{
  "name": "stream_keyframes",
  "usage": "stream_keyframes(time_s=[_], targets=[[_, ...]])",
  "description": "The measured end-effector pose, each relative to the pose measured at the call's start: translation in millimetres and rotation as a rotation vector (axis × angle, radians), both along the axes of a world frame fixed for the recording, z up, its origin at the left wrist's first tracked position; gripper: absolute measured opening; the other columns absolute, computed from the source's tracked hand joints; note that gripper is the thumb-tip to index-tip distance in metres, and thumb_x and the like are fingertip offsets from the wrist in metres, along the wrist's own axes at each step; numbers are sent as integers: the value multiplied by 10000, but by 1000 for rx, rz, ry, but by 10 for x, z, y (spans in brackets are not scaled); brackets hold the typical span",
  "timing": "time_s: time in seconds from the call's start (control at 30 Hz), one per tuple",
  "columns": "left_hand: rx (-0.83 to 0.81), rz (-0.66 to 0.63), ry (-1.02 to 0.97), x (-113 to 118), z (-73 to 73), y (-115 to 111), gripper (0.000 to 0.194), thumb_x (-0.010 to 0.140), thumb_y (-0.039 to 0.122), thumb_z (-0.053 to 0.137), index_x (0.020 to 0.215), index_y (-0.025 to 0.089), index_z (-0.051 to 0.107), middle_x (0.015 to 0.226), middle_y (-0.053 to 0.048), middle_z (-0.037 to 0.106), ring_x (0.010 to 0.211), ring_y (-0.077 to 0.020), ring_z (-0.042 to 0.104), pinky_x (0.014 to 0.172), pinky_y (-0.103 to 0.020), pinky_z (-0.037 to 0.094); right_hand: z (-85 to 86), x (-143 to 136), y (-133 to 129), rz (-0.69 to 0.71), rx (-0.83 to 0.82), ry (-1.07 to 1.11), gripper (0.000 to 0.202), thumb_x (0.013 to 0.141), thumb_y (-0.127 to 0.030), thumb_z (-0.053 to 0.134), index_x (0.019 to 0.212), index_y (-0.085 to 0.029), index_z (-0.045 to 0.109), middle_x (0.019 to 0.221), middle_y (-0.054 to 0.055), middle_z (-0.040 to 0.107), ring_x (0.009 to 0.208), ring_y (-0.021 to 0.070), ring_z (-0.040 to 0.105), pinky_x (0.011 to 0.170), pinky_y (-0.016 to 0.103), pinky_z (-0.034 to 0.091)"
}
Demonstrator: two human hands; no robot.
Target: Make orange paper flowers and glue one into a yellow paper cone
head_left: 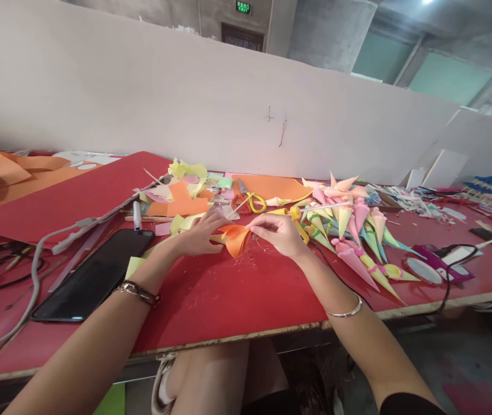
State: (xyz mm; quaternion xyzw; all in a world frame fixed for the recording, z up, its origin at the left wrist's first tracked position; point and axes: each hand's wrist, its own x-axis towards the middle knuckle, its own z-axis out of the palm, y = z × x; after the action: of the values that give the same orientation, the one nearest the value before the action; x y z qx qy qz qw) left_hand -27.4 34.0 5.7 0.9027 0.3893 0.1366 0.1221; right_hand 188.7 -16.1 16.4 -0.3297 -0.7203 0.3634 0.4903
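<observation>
An orange paper flower [237, 241] is held just above the red tabletop, its petals flaring between my two hands. My left hand [205, 235] is closed around its narrow, paler end; the fingertips are partly hidden. With thumb and forefinger, my right hand [281, 233] pinches the petal edge on the other side. Just behind the hands lie yellow-handled scissors [256, 203] and red-handled scissors [241, 203]. Beside my right hand is a yellow glue gun [300, 222], partly hidden by the hand.
Pastel paper cones [354, 222] are heaped at the right. Paper scraps [181, 199] lie behind my left hand. A black phone [94, 276], a marker [137, 216] and a white cable [34, 265] are at the left. A white partition [211, 104] stands behind the red table [229, 305].
</observation>
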Motion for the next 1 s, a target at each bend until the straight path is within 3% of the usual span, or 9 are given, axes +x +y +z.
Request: stream_keyframes(time_s=[0.17, 0.3, 0.4, 0.5, 0.6, 0.87, 1.0], targets=[[-27, -59, -362, 31, 161, -124, 408, 795, 326, 374, 1178, 204, 449, 1253, -82, 457, 1171, -236, 383, 985, -384, 295, -11, -29, -13, -12, 48, -24, 122, 753, -290, 587, 765, -182, 643, 767, 13, 643, 691, 104, 590, 640, 240, 496], [-149, -139, -608, 146, 220, -226, 424, 862, 379, 224, 1077, 163, 518, 1185, -100, 526, 1126, -213, 448, 971, -351, 337, -5, -45, -30, -18, 74, -54, 123, 764, -287, 579, 780, -184, 644, 795, 22, 642, 720, 110, 595, 677, 257, 504], [-192, -168, -566, 208, 191, -262, 434, 844, 455, 287, 1049, 167, 538, 1116, -96, 574, 1051, -214, 502, 907, -344, 392, 6, -51, -47, -35, 94, -58, 110, 769, -275, 573, 800, -191, 638, 819, 22, 643, 743, 113, 601, 701, 265, 508], [-195, -82, -426, 236, 153, -280, 388, 785, 452, 440, 1021, 163, 546, 935, -67, 636, 867, -188, 566, 780, -304, 442, 6, -51, -54, -44, 118, -57, 85, 769, -250, 569, 801, -195, 625, 825, 17, 642, 762, 113, 599, 709, 260, 510], [-175, -30, -359, 251, 143, -296, 363, 771, 425, 468, 987, 148, 561, 817, -45, 640, 730, -160, 565, 681, -272, 444, -4, -49, -51, -37, 92, -52, 93, 774, -244, 557, 845, -203, 602, 828, 9, 634, 775, 109, 600, 725, 262, 515], [-30, -34, -377, 249, 168, -304, 371, 755, 419, 488, 1017, 168, 565, 898, -48, 639, 787, -169, 558, 722, -286, 440, -2, -51, -65, -46, 85, -112, 266, 779, -242, 542, 1045, -232, 536, 862, 10, 605, 797, 115, 594, 769, 284, 520], [-50, -72, -406, 238, 145, -296, 376, 780, 413, 475, 1043, 154, 551, 886, -60, 641, 749, -151, 567, 683, -268, 447, -10, -66, -74, -2, 116, -167, 354, 755, -277, 585, 1100, -238, 516, 977, 33, 597, 860, 136, 587, 770, 298, 524]])
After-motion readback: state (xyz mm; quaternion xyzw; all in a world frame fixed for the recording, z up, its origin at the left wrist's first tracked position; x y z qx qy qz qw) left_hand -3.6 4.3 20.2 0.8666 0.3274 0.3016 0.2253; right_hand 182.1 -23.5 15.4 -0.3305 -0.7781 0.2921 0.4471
